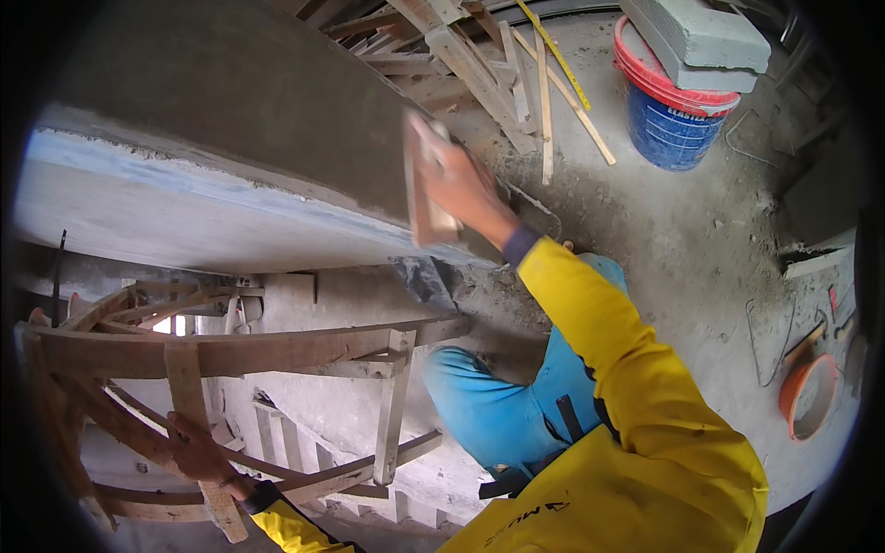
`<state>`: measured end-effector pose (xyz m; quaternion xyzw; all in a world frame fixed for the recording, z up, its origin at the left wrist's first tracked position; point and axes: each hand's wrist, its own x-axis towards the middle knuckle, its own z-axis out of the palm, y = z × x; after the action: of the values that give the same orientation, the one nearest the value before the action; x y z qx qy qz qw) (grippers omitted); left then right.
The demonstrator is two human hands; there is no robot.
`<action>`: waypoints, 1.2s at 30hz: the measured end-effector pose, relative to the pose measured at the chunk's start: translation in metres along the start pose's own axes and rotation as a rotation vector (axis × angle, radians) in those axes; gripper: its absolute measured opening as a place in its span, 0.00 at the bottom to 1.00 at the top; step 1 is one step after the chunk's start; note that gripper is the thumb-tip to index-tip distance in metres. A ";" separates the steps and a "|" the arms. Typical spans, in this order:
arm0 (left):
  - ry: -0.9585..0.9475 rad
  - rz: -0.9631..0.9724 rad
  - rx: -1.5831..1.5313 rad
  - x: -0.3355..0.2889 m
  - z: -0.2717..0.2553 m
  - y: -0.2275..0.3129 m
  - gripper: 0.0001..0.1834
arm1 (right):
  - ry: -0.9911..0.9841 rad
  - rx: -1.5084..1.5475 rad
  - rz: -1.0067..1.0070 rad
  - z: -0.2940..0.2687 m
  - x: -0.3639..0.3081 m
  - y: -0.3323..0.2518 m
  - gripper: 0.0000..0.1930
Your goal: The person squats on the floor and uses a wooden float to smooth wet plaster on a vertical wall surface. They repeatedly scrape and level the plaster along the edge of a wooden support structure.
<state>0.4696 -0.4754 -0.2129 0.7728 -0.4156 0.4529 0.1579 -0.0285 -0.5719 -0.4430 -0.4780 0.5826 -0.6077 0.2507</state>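
Bracing for balance, probably: the left hand [195, 452] grips a wooden slat [188, 380], while the right hand [459, 184] holds a float [418, 205] (pretty blurry) by its back at the grey plaster's [230, 88] edge, likely so its face lies flat.

Printed lettering [695, 115] on blue bucket [659, 143]; dark logo [556, 506] and letters [525, 519] on yellow shirt [645, 470] (smaller ones unclear).

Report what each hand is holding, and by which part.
The right hand holds a plastering float, blurred, apparently by the handle on its back. The left hand grips a wooden slat of the curved timber frame, near the slat's middle.
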 end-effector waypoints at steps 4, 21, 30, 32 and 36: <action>0.001 -0.013 -0.045 -0.001 -0.010 0.007 0.35 | 0.184 0.032 -0.241 0.034 -0.051 0.038 0.33; -0.008 -0.011 -0.020 0.009 0.009 -0.007 0.33 | 0.070 -0.015 -0.256 0.002 -0.021 -0.046 0.35; -0.020 -0.009 -0.016 -0.001 -0.011 0.002 0.35 | -0.009 -0.058 -0.260 -0.004 -0.007 -0.068 0.35; -0.020 0.011 -0.095 -0.008 -0.023 0.022 0.36 | 0.025 -0.022 -0.166 -0.006 0.000 -0.048 0.35; -0.015 0.033 -0.057 -0.003 -0.014 0.005 0.36 | -0.086 0.053 -0.086 0.001 -0.037 -0.027 0.35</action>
<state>0.4569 -0.4681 -0.2083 0.7643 -0.4424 0.4375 0.1693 -0.0049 -0.5352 -0.4280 -0.5213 0.5341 -0.6119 0.2617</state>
